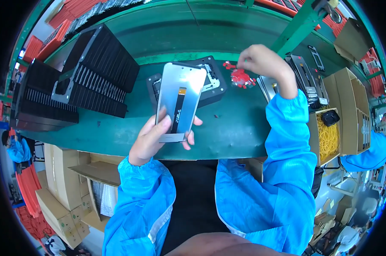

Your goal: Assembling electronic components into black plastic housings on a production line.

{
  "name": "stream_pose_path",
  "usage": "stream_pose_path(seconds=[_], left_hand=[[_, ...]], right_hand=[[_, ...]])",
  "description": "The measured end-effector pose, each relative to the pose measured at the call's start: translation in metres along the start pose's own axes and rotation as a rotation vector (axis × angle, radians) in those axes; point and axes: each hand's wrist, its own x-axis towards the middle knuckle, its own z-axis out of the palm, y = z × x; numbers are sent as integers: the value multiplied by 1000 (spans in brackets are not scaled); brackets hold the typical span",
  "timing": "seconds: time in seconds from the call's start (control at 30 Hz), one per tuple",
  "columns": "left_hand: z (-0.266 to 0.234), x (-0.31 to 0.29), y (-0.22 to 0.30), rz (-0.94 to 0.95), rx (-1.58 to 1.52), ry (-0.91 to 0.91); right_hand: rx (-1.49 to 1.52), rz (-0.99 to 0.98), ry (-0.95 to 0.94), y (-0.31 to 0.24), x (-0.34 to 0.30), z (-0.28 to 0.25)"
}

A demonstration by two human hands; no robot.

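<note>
In my left hand (152, 135) is a phone screen panel (192, 96), its shiny metal back turned up. A dark flex cable with an orange end runs down that back, and a pale strip crosses its lower edge. My fingers wrap round both sides of the panel near its bottom. My right hand (263, 62) is over a loose pile of small red tabs (243, 79) on the bench, fingertips drawn together and bent down. What they pinch, if anything, is too small to make out. Behind the panel lies a black fixture (214, 96) with a phone frame in it, partly hidden.
Tall stacks of black trays (101, 64) stand on the left of the green bench (112, 132). At the right are several phone panels (301, 70), a carton of yellow rubber bands (327, 138) and a divided cardboard box (351, 91). A green post (299, 27) rises behind my right hand.
</note>
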Motion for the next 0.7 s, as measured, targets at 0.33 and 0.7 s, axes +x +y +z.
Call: stream_pose_path(seconds=[0.33, 0.7], left_hand=[[1, 22, -4, 193, -239, -43], [-27, 25, 23, 438, 631, 301]], right_hand=[[1156, -532, -102, -123, -39, 7], [791, -453, -111, -63, -15, 2]])
